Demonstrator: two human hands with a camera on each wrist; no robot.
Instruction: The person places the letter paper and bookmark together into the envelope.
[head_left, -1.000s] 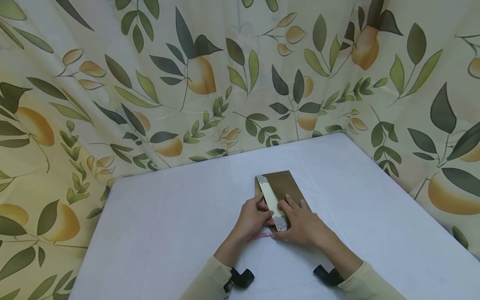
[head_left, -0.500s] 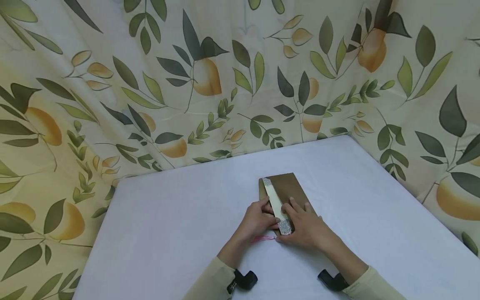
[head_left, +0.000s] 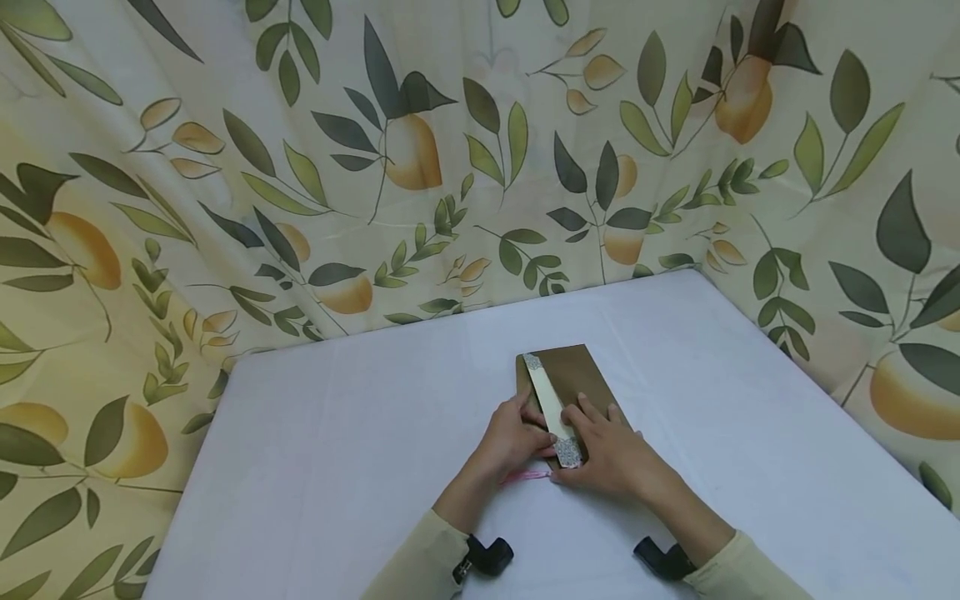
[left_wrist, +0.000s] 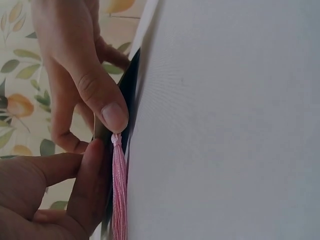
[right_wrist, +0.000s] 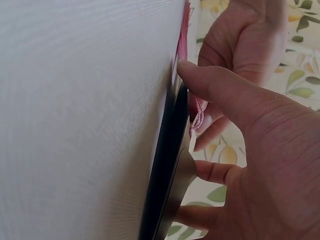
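A thin brown notebook-like rectangle [head_left: 573,371] lies on the white table. Along its left side runs a cream bookmark [head_left: 550,404] with glittery silver ends. Its pink tassel [left_wrist: 119,185] hangs past the near end, and a looped pink cord [right_wrist: 199,117] shows in the right wrist view. My left hand [head_left: 506,442] pinches the bookmark's left edge near the lower glitter band, the thumb over it. My right hand [head_left: 611,450] rests across the brown rectangle, fingers spread, index finger at the bookmark's right edge. Its thumb [left_wrist: 114,117] presses at the tassel's top.
White cloth covers the table [head_left: 375,450], which meets a curtain [head_left: 480,167] printed with fruit and leaves at the back and sides. Black wrist cameras [head_left: 491,557] sit below both hands, by the pale sleeves [head_left: 427,558].
The left thumb has shifted onto the bookmark's lower left edge, and less pink shows beside it. The whole view has drifted slightly. My right hand keeps its place on the brown rectangle.
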